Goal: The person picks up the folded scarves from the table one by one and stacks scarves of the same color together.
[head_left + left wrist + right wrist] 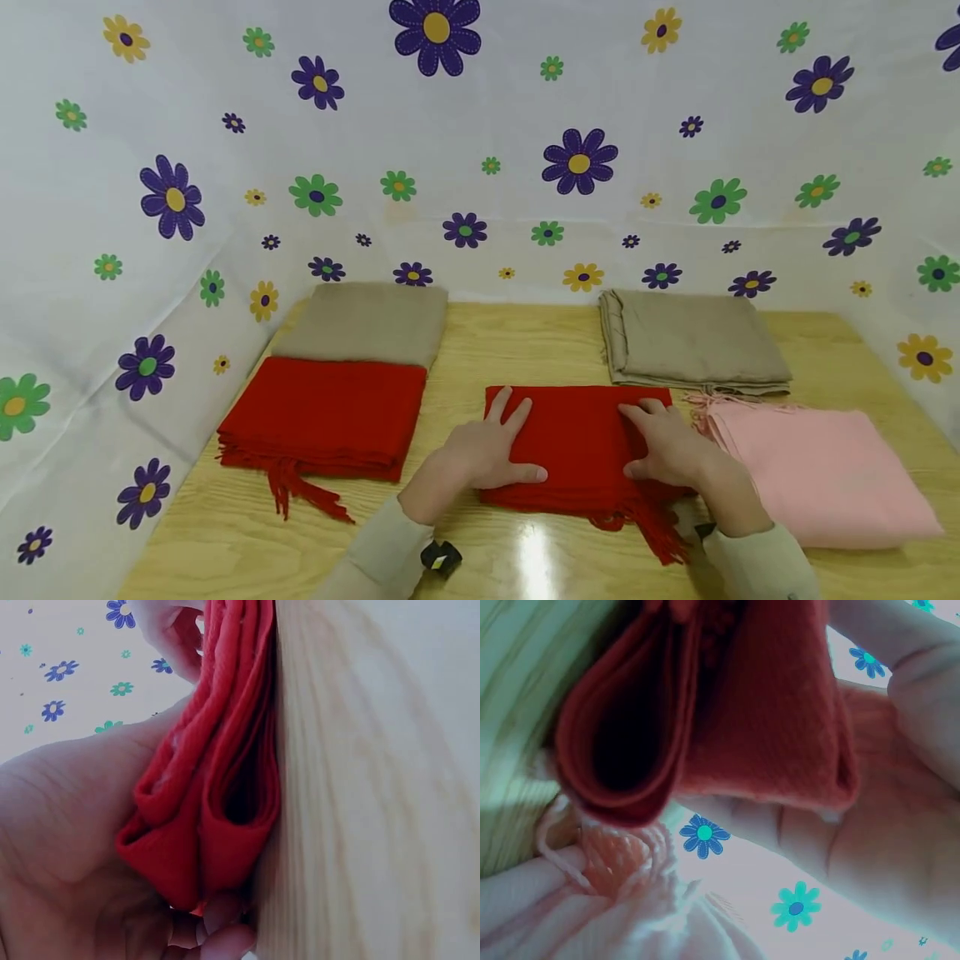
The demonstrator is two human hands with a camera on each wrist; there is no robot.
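A folded red scarf [573, 442] with a tasselled front edge lies between both hands. My left hand [483, 450] rests over its left side, two fingers stretched toward the far edge and the thumb on the top layer. Seen from the left wrist, the scarf's stacked folds [199, 825] stand beside the palm, close to the wood. My right hand [667, 446] lies over the right side, fingertips and thumb touching the top. From the right wrist, a looped red fold [622, 742] shows in front of the palm [885, 825].
Another folded red scarf [330, 412] lies at left, in front of a folded beige cloth [367, 321]. A second beige cloth [690, 337] is at back right, a folded pink scarf [817, 471] in front of it. A flowered sheet [487, 100] hangs behind the wooden table [517, 333].
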